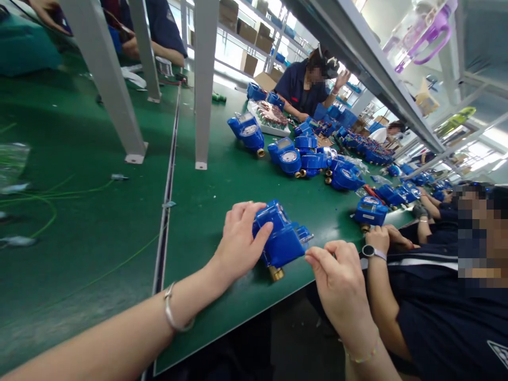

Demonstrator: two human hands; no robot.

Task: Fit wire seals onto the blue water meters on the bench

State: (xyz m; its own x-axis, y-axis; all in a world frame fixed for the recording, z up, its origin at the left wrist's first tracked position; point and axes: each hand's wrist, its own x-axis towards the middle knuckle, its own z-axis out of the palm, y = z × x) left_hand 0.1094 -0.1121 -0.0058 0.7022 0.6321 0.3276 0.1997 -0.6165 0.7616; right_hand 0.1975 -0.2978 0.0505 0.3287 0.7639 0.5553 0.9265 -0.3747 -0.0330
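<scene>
A blue water meter with a brass pipe fitting lies tilted on the green table near its front edge. My left hand is closed on the meter's left end, thumb over the near face and fingers along the top. Just off the meter's right corner, by a small metal pin, my right hand is closed in a pinch. Whatever sits between those fingertips, if anything, is too small to make out.
Several blue meters stand beyond mine. A co-worker's hand is at another meter on the right. Grey metal posts rise from the table. Thin green wires lie at left, past a metal strip.
</scene>
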